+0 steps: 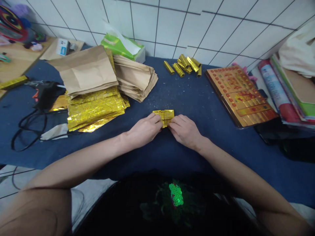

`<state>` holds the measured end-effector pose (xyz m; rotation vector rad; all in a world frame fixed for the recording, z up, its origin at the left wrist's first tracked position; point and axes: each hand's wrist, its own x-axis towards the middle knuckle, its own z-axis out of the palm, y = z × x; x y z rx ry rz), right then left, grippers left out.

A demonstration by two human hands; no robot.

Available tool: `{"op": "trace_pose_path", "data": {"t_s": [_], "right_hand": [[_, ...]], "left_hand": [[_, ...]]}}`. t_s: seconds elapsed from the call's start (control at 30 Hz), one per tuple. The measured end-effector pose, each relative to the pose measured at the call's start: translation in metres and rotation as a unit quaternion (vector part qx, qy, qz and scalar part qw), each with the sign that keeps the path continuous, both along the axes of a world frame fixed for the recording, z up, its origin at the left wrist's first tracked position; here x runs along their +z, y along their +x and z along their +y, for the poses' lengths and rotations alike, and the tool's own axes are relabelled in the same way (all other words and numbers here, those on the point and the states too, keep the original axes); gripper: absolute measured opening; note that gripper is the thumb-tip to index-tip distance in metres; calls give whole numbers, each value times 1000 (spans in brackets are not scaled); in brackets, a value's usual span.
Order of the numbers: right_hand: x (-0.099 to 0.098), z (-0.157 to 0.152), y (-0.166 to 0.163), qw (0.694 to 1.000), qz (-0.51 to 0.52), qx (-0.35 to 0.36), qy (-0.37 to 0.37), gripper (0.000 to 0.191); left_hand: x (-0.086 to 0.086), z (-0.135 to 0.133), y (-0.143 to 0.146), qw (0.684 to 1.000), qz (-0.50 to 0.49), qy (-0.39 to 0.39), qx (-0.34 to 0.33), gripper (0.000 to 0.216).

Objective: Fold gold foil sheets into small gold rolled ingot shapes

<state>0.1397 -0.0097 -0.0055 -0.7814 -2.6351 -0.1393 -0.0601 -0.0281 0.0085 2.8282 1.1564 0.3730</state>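
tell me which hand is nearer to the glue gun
Left. The left hand is right of the glue gun, beyond the stacked gold foil sheets; the right hand is farther right, at the other side of the folded gold foil.

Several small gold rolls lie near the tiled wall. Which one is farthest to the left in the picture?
The single roll at the group's left end, slanting down to the right. The other rolls all lie further right, several overlapping in a pile.

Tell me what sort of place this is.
Probably a home craft table by a tiled wall: stacked brown paper, small gold rolls and what looks like a glue gun lie on it.
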Motion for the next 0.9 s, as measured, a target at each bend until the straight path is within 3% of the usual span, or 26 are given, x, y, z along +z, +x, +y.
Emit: {"op": "trace_pose_path", "data": {"t_s": [0.5,0.9], "right_hand": [[1,-5,0,998,10,2,-63,25],[1,-2,-1,976,130,-45,-170,19]], "left_hand": [[-2,-4,0,998,44,33,-7,19],[10,1,-4,997,41,-56,15,22]]}}
